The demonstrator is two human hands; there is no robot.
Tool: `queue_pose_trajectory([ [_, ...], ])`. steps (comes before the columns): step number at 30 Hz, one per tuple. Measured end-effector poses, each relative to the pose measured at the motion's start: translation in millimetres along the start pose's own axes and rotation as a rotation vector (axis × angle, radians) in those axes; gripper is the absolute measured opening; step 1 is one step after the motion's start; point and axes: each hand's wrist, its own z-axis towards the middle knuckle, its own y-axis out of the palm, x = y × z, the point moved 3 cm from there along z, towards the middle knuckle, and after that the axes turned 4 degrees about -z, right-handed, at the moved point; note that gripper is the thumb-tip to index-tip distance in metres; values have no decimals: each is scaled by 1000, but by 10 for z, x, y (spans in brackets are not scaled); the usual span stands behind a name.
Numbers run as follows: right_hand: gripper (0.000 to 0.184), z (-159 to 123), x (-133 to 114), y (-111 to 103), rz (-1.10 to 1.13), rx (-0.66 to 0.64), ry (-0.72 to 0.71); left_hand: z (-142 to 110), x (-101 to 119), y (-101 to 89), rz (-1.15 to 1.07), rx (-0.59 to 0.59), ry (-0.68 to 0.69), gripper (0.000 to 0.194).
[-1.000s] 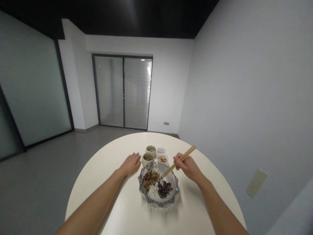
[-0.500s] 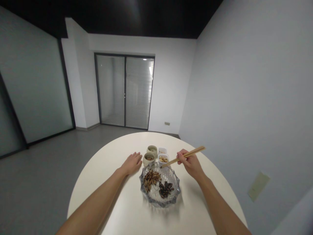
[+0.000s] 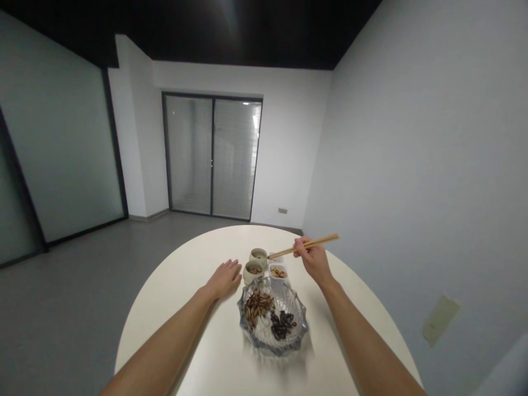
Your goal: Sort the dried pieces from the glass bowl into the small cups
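From where I stand, the right hand (image 3: 315,262) has just carried the chopsticks (image 3: 325,240) away from the glass bowl (image 3: 284,294), and their tips now sit at the right edge of the far cup (image 3: 258,253). Its fingers are clamped on the sticks (whether the tips pinch anything, I can't tell). So the work has shifted from the bowl to the small vessels, while the brown slivers (image 3: 259,306) and dark pieces (image 3: 282,324) lie in two separate heaps inside the bowl. The left hand (image 3: 225,279) hasn't budged: palm down on the table (image 3: 218,352), fingers slightly spread, holding nothing, just beside the near cup (image 3: 249,274).
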Motion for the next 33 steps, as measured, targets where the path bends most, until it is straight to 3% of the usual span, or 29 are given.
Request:
queue_pose_trajectory([
  [10, 37, 139, 32, 282, -126, -39, -57, -16, 2, -25, -7, -6, 2, 50],
  [18, 30, -29, 139, 456, -78, -186, -65, -13, 6, -25, -4, 0, 9, 48],
  [26, 31, -122, 182, 336, -42, -143, -23, -4, 14, -14, 18, 0, 21, 48],
  [33, 33, -280, 25, 111, 98, -64, -2, -1, 21, 3, 23, 4, 8, 48],
])
